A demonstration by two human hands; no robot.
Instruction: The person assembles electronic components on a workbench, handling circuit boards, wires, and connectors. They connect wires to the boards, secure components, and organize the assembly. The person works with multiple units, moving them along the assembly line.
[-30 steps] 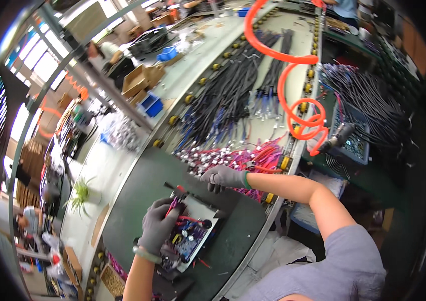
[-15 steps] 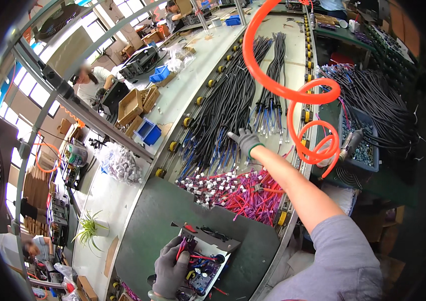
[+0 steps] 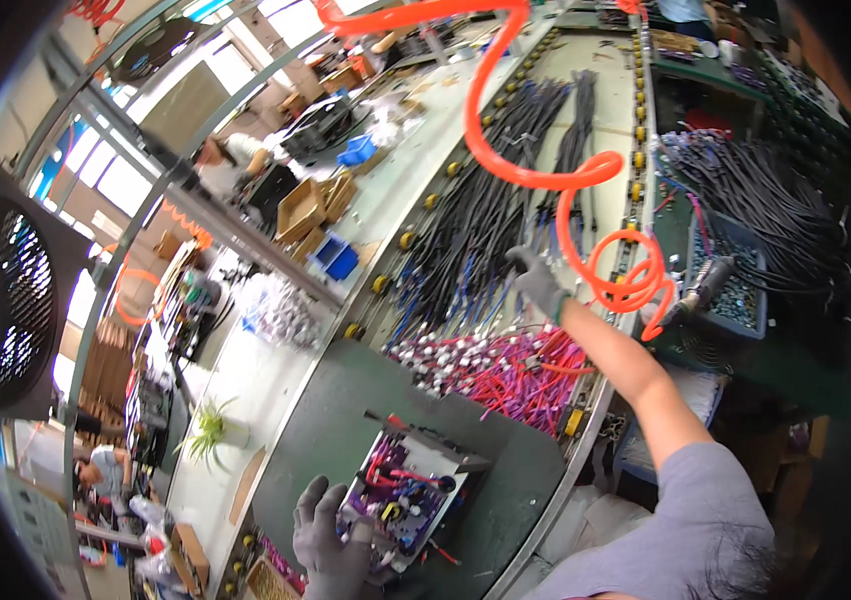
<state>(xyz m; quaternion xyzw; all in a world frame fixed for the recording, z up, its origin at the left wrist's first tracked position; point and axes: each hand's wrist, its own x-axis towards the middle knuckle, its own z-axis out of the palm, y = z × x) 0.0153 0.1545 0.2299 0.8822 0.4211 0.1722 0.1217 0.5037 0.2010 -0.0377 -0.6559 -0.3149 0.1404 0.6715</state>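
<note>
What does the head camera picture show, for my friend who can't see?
A gloved left hand steadies an open box of coloured wires on a green bench, while the gloved right hand reaches out over black cable bundles.

The left hand [image 3: 330,540] is cut off at the wrist by the lower edge. Its fingertips hide part of the open metal box [image 3: 407,490], whose small parts blur together. Whether the right hand [image 3: 537,283] grips any black cable [image 3: 465,230] cannot be told.
</note>
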